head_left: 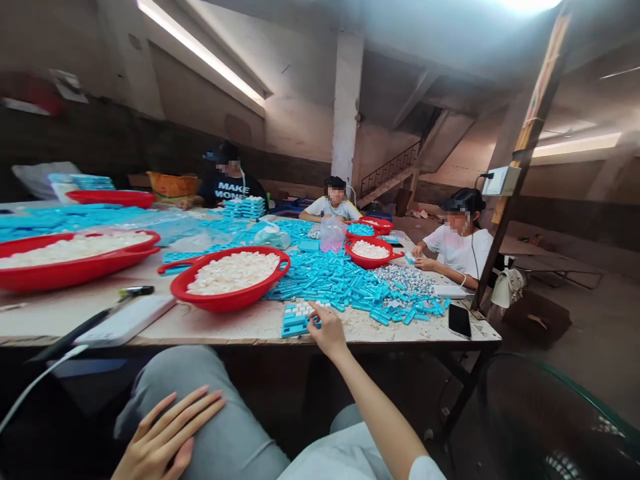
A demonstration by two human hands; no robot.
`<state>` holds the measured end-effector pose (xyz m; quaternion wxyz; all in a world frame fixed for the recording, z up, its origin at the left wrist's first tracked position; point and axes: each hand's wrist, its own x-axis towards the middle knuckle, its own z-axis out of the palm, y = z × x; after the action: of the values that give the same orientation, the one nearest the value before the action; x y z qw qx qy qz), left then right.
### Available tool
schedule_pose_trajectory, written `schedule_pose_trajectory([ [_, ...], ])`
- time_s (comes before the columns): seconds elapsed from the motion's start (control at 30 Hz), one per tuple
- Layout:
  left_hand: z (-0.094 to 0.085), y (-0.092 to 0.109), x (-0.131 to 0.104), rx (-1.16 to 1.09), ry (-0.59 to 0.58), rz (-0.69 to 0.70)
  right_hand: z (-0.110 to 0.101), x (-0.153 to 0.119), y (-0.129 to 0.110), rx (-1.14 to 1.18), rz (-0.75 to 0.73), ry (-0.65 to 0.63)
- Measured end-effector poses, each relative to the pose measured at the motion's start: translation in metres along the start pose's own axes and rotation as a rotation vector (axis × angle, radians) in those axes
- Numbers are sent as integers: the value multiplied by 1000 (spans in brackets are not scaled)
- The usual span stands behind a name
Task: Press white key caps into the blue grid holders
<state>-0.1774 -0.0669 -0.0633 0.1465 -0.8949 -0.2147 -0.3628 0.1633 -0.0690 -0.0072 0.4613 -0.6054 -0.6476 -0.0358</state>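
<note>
On our table (250, 327), white pieces (303, 307) only part-fill the blue rack (294, 328). Our left hand (163, 440) lies open; our right hand's (329, 331) grip we can't tell.

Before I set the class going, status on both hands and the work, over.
Left hand open on the knee. Right hand touching white-topped blue block. Loose blue parts crowd just beyond; red basket to its left.
</note>
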Motion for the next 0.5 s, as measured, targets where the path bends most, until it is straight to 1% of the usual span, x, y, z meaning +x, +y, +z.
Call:
schedule_pose_trajectory([
  [0.1,0,0,2,14,-16,3,-2,0,-1,-17,43,-8],
  [0.2,1,-3,0,20,-30,-7,-4,0,-1,-44,39,-32],
  [0.33,6,-4,-3,-10,19,3,1,-3,0,-68,33,-33],
  [0.37,7,-5,-4,-22,39,13,3,-4,1,-58,42,-16],
  [0.43,9,-8,-4,-55,74,28,4,-3,5,-2,62,61],
  [0.5,8,-11,-4,-93,101,37,-4,4,17,69,72,174],
])
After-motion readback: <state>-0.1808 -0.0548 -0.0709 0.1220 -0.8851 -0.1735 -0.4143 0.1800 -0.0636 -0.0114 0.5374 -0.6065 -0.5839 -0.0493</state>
